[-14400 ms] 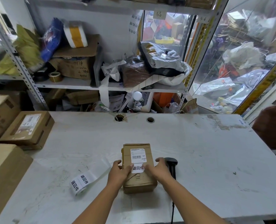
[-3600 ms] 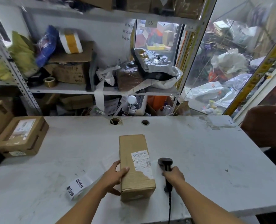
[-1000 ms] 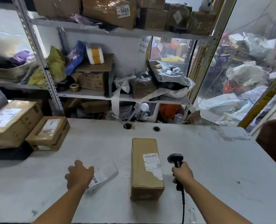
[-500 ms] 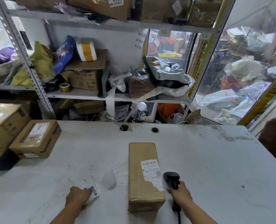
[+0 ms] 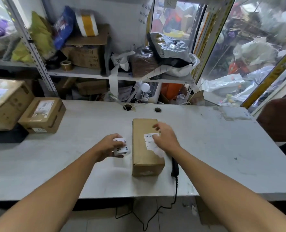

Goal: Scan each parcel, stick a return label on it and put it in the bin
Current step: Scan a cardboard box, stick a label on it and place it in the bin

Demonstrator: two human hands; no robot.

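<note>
A long brown cardboard parcel (image 5: 144, 154) lies lengthwise on the grey table (image 5: 214, 148), with a white shipping label (image 5: 149, 141) on its top right. My left hand (image 5: 108, 146) grips a roll of white return labels (image 5: 121, 146) just left of the parcel, lifted off the table. My right hand (image 5: 164, 138) hovers over the parcel's label with fingers relaxed and holds nothing. The black barcode scanner (image 5: 174, 166) lies on the table against the parcel's right side, its cable running off the front edge.
Two more cardboard parcels (image 5: 41, 114) sit at the table's left end. Shelves (image 5: 92, 75) crammed with boxes and bags stand behind the table. A bin heaped with bagged parcels (image 5: 242, 67) lies behind clear panels at the right. A brown chair back (image 5: 279, 121) stands at the right edge.
My right hand has let go of the scanner, which now lies on the table, and moved over the parcel. My left hand has lifted the label roll toward the parcel.
</note>
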